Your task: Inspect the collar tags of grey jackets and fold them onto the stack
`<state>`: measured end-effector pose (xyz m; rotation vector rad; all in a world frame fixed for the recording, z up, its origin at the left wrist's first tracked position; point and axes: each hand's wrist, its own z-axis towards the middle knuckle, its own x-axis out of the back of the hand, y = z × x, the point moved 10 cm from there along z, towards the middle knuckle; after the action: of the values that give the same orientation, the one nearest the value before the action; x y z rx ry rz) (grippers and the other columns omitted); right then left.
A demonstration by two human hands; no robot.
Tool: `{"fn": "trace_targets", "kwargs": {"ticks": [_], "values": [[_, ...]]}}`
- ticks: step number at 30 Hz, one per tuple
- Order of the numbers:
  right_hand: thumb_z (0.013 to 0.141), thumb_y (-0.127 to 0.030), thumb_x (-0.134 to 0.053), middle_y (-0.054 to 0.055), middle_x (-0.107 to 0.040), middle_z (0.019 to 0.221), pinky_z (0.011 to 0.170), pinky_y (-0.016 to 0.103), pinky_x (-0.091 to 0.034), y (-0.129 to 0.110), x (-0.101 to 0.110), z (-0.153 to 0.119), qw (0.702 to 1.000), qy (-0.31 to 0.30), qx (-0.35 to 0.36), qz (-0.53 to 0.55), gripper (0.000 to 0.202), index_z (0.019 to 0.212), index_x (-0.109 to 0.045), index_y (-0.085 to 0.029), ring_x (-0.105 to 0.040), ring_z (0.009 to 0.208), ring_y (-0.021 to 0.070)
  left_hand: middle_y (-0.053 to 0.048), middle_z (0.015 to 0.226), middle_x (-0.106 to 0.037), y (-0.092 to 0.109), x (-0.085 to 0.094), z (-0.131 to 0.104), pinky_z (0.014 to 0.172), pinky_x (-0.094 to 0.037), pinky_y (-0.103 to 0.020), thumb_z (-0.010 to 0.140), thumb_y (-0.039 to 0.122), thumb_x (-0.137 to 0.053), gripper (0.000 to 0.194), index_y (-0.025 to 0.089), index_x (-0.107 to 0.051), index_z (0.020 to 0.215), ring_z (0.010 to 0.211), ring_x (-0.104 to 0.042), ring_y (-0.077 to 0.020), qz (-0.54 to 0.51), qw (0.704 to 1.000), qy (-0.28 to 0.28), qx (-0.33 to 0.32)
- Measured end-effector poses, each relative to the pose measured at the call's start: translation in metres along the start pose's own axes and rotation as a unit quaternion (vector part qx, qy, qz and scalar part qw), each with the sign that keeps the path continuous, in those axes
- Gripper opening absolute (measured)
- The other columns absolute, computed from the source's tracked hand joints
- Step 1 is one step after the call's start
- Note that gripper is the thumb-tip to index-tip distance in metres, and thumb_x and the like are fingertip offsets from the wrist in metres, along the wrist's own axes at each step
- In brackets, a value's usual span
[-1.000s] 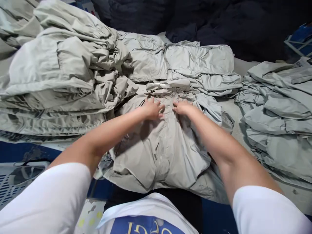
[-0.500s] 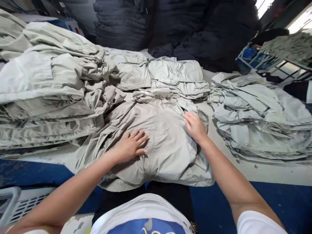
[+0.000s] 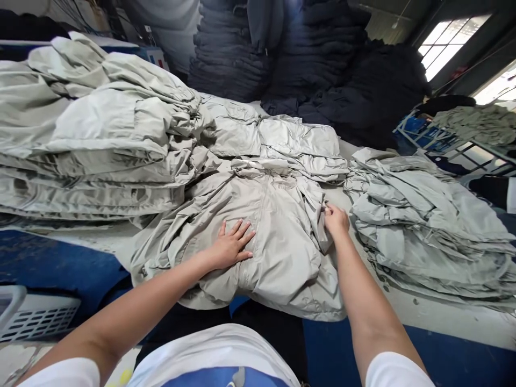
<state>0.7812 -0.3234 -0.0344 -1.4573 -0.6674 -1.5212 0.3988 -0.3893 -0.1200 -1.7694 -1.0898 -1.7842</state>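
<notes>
Before us, the bench [image 3: 463, 321] carries a tall pile [image 3: 100, 134] at the worker's left and a lower pile [image 3: 427, 215] at the right; between them the jacket [image 3: 282, 231] lies spread, creased. The left grip [image 3: 230, 249] rests on it unclenched, palm down; the right grip [image 3: 337, 220] pinches its right side.

Light is admitted by a paned window [image 3: 453, 45] (glaring white); below it a rack [image 3: 429, 138] is seen, and dark cloth [image 3: 318, 59] is stacked left of it.
</notes>
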Motion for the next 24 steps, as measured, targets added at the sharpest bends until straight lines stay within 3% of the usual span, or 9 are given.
{"fn": "trace_targets", "kwargs": {"ticks": [3,6,10,14,17,19,20,22,24], "values": [[0.100,-0.041,-0.046,0.026,-0.061,0.146,0.116,0.050,-0.040,-0.024,0.018,0.000,0.995,0.062,0.043,0.071,0.062,0.150,-0.056,-0.006,-0.054,0.138,0.0361,-0.010,0.177,-0.017,0.001,0.000,0.001,0.123,-0.008,-0.078,0.103,0.064,-0.045,0.071,0.034,-0.032,0.166,0.164,-0.010,-0.0392,0.000,1.000,0.004,0.001],[0.079,-0.043,-0.076,0.024,-0.063,0.145,0.120,0.047,-0.037,-0.041,0.006,-0.005,0.975,0.028,0.053,0.214,0.076,0.145,-0.061,-0.007,-0.054,0.138,0.0368,-0.009,0.177,-0.019,0.001,0.000,0.000,0.125,-0.009,-0.075,0.103,0.063,-0.045,0.070,0.034,-0.033,0.166,0.164,-0.011,-0.0388,0.002,1.000,0.014,0.004],[0.077,-0.039,-0.076,0.018,-0.078,0.115,0.111,0.048,-0.048,-0.019,0.004,-0.001,0.922,0.025,-0.060,0.382,0.041,0.111,-0.078,-0.016,-0.067,0.118,0.0351,-0.009,0.177,-0.020,0.001,0.002,-0.004,0.126,-0.009,-0.071,0.103,0.065,-0.044,0.070,0.035,-0.035,0.165,0.164,-0.012,-0.0381,-0.017,1.000,0.020,-0.006],[0.096,-0.050,-0.051,0.016,-0.076,0.118,0.103,0.047,-0.055,-0.005,0.051,0.012,0.882,0.108,-0.070,0.453,0.054,0.129,-0.069,-0.012,-0.069,0.115,0.0287,-0.011,0.176,-0.021,-0.004,0.003,-0.007,0.127,-0.002,-0.071,0.102,0.065,-0.047,0.071,0.030,-0.039,0.163,0.165,-0.010,-0.0382,-0.101,0.995,-0.005,-0.018],[0.101,-0.055,-0.044,0.009,-0.074,0.127,0.109,0.042,-0.053,-0.025,0.089,-0.003,0.839,0.157,0.012,0.521,0.055,0.134,-0.066,-0.018,-0.068,0.120,0.0222,-0.014,0.173,-0.032,-0.010,0.009,-0.002,0.131,-0.004,-0.064,0.101,0.066,-0.048,0.072,0.024,-0.046,0.160,0.164,-0.018,-0.0365,-0.267,0.964,0.003,-0.007],[0.098,-0.059,-0.056,0.006,-0.076,0.123,0.113,0.042,-0.051,-0.065,0.103,-0.032,0.814,0.117,0.142,0.551,0.050,0.127,-0.072,-0.022,-0.069,0.121,0.0227,-0.015,0.168,-0.042,-0.018,0.017,0.005,0.133,-0.013,-0.055,0.100,0.071,-0.046,0.078,0.023,-0.042,0.161,0.160,-0.030,-0.0331,-0.445,0.894,0.042,0.023],[0.095,-0.059,-0.063,0.005,-0.078,0.121,0.115,0.044,-0.049,-0.091,0.101,-0.051,0.809,0.061,0.217,0.543,0.046,0.123,-0.076,-0.024,-0.068,0.123,0.0241,-0.016,0.165,-0.046,-0.025,0.019,0.008,0.133,-0.019,-0.052,0.099,0.074,-0.042,0.082,0.023,-0.038,0.163,0.157,-0.037,-0.0315,-0.543,0.836,0.063,0.049],[0.093,-0.057,-0.069,0.006,-0.078,0.123,0.123,0.049,-0.040,-0.142,0.079,-0.098,0.812,-0.096,0.347,0.459,0.041,0.118,-0.080,-0.027,-0.065,0.131,0.0268,-0.017,0.159,-0.053,-0.041,0.016,0.011,0.128,-0.033,-0.051,0.099,0.079,-0.031,0.085,0.024,-0.031,0.164,0.147,-0.053,-0.0298,-0.717,0.681,0.094,0.115],[0.093,-0.057,-0.070,0.006,-0.074,0.135,0.129,0.056,-0.027,-0.168,0.044,-0.140,0.810,-0.223,0.417,0.347,0.043,0.125,-0.078,-0.031,-0.056,0.142,0.0296,-0.016,0.150,-0.062,-0.053,0.010,0.010,0.119,-0.045,-0.054,0.100,0.078,-0.027,0.081,0.025,-0.034,0.161,0.133,-0.065,-0.0295,-0.818,0.537,0.117,0.172]]}}
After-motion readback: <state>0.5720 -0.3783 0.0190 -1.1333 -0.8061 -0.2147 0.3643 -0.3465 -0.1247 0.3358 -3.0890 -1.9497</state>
